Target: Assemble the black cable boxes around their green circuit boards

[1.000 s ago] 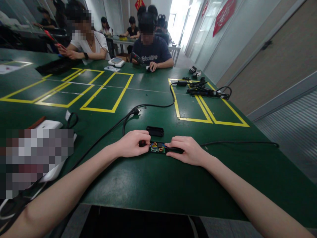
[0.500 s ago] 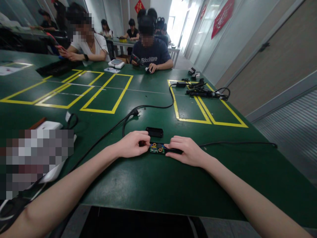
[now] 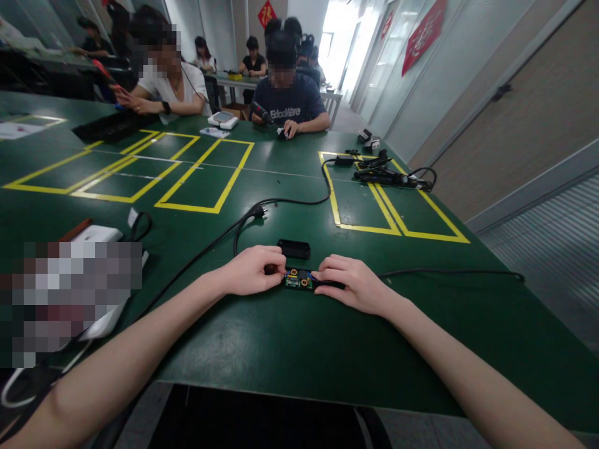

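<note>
An opened black adapter point(image 3: 299, 279) with a green circuit board and orange coils showing lies on the green table point(image 3: 290, 349) in front of me. My left hand point(image 3: 250, 270) is curled around its left end, fingers pinched there. My right hand point(image 3: 355, 284) presses down on its right end, fingers closed over the case where a black cable point(image 3: 449, 272) leaves to the right. The adapter's loose black cover point(image 3: 293, 249) lies just behind the hands.
A black power cord with a plug point(image 3: 256, 212) runs across the table behind the cover. More black adapters and cables point(image 3: 384, 171) sit at the far right. White items point(image 3: 96, 236) lie at my left. Two people sit across the table, others farther back.
</note>
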`<act>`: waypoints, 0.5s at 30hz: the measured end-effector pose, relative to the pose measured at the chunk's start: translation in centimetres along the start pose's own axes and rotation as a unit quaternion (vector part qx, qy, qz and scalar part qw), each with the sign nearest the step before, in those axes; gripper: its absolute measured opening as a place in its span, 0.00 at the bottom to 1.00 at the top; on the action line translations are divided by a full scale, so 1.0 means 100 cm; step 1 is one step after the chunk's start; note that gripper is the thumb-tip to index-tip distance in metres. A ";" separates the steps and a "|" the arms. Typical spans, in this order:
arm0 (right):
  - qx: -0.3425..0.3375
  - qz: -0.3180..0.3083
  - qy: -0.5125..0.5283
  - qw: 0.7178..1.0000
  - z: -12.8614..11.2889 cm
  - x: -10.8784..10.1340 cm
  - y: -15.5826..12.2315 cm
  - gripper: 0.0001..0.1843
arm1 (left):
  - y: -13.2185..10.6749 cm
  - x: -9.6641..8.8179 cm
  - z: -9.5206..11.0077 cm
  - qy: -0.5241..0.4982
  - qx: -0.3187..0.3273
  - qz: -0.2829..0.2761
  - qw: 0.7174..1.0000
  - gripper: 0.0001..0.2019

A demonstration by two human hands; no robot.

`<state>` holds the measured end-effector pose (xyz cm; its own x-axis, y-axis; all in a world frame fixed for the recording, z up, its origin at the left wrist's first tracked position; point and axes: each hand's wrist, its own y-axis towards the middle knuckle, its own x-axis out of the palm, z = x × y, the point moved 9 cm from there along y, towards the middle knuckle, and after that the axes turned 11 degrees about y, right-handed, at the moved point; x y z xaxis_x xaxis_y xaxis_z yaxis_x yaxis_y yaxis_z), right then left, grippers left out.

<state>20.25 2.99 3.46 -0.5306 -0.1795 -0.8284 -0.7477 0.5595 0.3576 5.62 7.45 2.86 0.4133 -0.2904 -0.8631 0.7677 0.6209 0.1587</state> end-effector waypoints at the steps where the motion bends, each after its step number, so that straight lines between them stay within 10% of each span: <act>1: 0.002 -0.001 -0.002 1.000 0.001 0.000 0.000 0.10 | 0.000 0.000 -0.001 -0.002 -0.001 -0.002 1.000 0.05; 15: 0.007 0.040 0.022 0.999 0.004 -0.005 -0.002 0.09 | -0.001 -0.002 -0.009 -0.039 -0.012 -0.001 0.999 0.08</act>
<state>20.84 3.26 3.65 -0.6061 -0.1689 -0.7772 -0.6963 0.5849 0.4160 5.06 8.09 2.62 0.4492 -0.3472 -0.8232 0.7573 0.6369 0.1446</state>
